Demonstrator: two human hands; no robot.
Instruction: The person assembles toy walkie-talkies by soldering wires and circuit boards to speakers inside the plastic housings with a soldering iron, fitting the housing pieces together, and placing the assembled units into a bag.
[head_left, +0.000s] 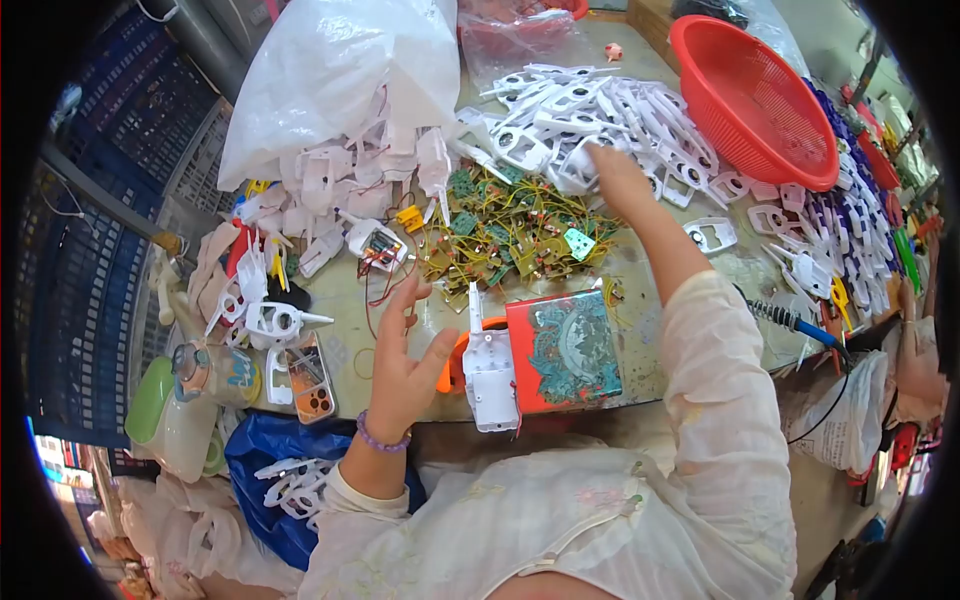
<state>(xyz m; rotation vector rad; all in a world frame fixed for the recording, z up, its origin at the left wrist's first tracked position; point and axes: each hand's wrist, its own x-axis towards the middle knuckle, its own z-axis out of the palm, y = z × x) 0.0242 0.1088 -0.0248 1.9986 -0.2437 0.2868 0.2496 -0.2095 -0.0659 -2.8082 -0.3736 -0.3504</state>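
My left hand (404,372) is held above the table, its fingers apart and nothing in it, just left of a white plastic housing (492,378). That housing lies partly against a red box (572,350) with a worn blue-green patterned top. My right hand (616,178) reaches to the near edge of a heap of white plastic frames (585,110); its fingertips are hidden among the parts, so its grip cannot be made out. Between the hands spreads a pile of green circuit boards with yellow wires (510,235). An orange object (455,368) shows behind the white housing.
A white plastic bag (335,90) spills pale housings at the back left. A red basket (755,100) stands back right. The soldering iron (790,318) lies at the right with its cable. Near the left edge are a glass jar (205,372) and a phone (309,380).
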